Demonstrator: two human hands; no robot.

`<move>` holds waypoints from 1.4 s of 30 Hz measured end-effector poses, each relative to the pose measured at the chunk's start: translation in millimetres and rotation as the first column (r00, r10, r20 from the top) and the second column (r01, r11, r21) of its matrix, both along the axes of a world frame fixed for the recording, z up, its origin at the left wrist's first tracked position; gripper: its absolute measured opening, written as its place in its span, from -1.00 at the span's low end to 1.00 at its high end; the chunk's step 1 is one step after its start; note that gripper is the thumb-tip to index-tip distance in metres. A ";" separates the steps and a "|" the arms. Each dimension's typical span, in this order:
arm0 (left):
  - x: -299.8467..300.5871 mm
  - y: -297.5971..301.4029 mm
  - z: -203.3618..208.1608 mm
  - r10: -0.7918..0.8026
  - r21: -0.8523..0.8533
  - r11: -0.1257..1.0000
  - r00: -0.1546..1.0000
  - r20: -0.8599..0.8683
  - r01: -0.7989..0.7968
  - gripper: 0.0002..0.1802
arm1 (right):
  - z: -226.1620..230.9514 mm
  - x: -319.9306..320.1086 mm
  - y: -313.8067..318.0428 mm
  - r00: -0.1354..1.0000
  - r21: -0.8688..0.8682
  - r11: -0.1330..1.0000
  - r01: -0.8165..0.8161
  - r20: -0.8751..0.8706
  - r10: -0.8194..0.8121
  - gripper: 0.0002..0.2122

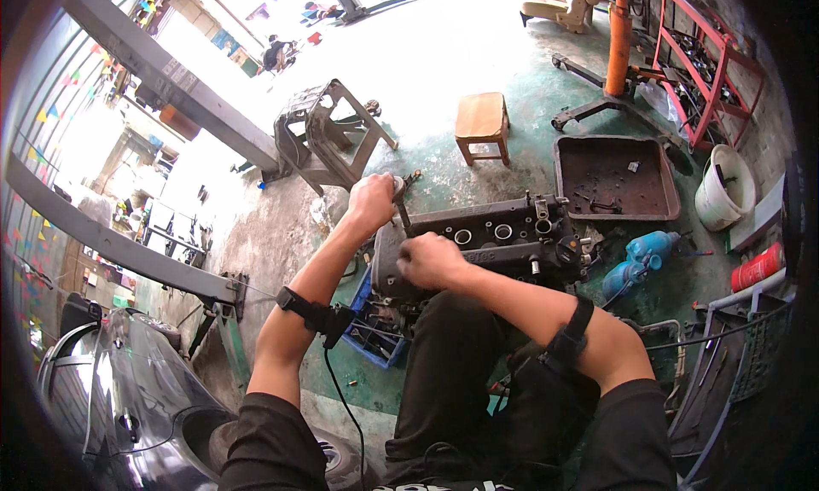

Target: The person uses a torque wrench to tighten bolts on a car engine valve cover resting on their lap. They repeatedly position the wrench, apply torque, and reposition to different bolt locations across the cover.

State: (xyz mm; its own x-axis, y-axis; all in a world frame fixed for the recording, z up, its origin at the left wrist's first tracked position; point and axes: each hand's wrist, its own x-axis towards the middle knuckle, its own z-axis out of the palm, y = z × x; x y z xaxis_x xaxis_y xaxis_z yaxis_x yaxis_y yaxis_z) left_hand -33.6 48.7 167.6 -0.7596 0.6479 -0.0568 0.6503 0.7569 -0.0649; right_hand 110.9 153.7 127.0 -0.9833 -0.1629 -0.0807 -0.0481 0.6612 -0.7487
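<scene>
A dark engine with a long valve cover (503, 254) lies in front of my knees, with several round openings along its top. Over its left end, my left hand (371, 203) is closed around the top of a hand tool (403, 218) with a round head and a dark, upright shaft. The shaft runs down toward my right hand (429, 261), which is low over the cover with its fingers curled in. Whatever those fingers grip is hidden behind the knuckles, as is the tool's lower end. A black oil cap (567, 249) is at the cover's right end.
Left of the engine is a blue crate (375, 342). Beyond it stand a grey plastic stool (328, 133) and a wooden stool (482, 124). To the right are a brown drip tray (618, 180), blue bottles (640, 261) and a white bucket (725, 188). A dark car (128, 397) is at lower left.
</scene>
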 end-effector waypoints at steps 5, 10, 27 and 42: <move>10.8 -0.7 -8.3 -0.018 0.010 1.000 0.971 -0.240 0.021 -0.83 | -23.2 -25.5 26.7 0.975 -0.019 0.984 0.176 0.144 -0.172 -0.64; 6.6 -0.8 -21.2 0.083 -0.087 0.989 0.940 -0.331 -0.118 -0.69 | -32.4 -30.8 32.8 0.977 -0.003 0.982 0.190 0.101 -0.189 -0.64; 2.6 -8.3 -54.2 0.335 0.668 0.729 0.928 -0.163 -0.145 -0.76 | -33.8 -30.3 32.1 0.984 0.031 0.991 0.132 0.116 -0.135 -0.65; 11.9 -11.1 -55.4 0.235 0.889 0.433 0.971 0.047 -0.148 -0.68 | -48.5 -35.0 45.4 0.966 -0.013 0.966 0.259 0.005 -0.259 -0.71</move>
State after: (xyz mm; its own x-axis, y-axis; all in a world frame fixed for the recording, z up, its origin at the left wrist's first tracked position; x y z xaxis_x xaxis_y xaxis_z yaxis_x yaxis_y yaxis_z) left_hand -21.8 37.6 112.2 -0.8440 0.1512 0.5146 0.5073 0.5366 0.6743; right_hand 75.9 199.0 78.5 -0.9919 0.0960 -0.0834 0.1257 0.6406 -0.7575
